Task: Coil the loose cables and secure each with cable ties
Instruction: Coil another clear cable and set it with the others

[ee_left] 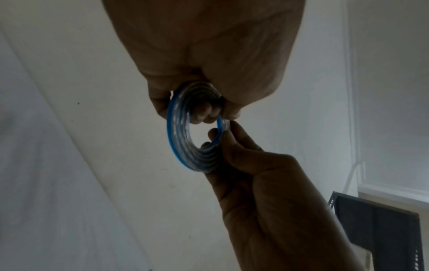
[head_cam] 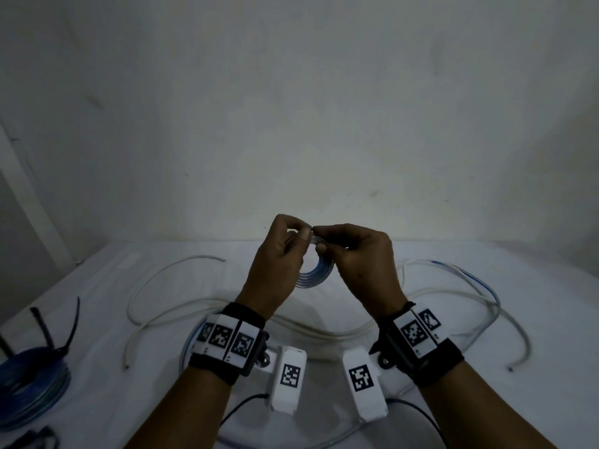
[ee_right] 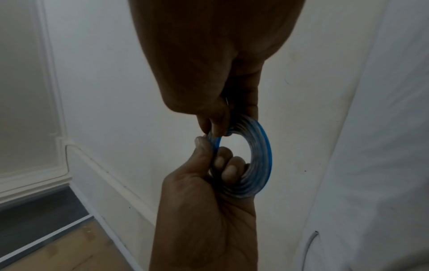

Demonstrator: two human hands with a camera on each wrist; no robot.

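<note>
A small coil of clear cable with a blue stripe point(head_cam: 316, 276) is held up above the white table point(head_cam: 453, 251) between both hands. My left hand point(head_cam: 299, 235) grips its left side, with fingers curled through the ring and the thumb pressed on the rim. Pinching the upper rim just beside that thumb is my right hand point(head_cam: 324, 243). In the left wrist view the coil point(ee_left: 177, 133) stands on edge, with my right hand point(ee_left: 224, 132) coming up from below. The right wrist view shows the coil point(ee_right: 261, 155) with my left hand's fingers point(ee_right: 228, 165) through it. No tie shows on this coil.
A larger blue coil point(head_cam: 30, 385) bound with black cable ties lies at the table's left edge. Loose white cables point(head_cam: 168, 304) snake across the middle. A clear cable with a blue stripe point(head_cam: 473, 281) loops at the right. More black ties point(head_cam: 32, 439) lie at the bottom left.
</note>
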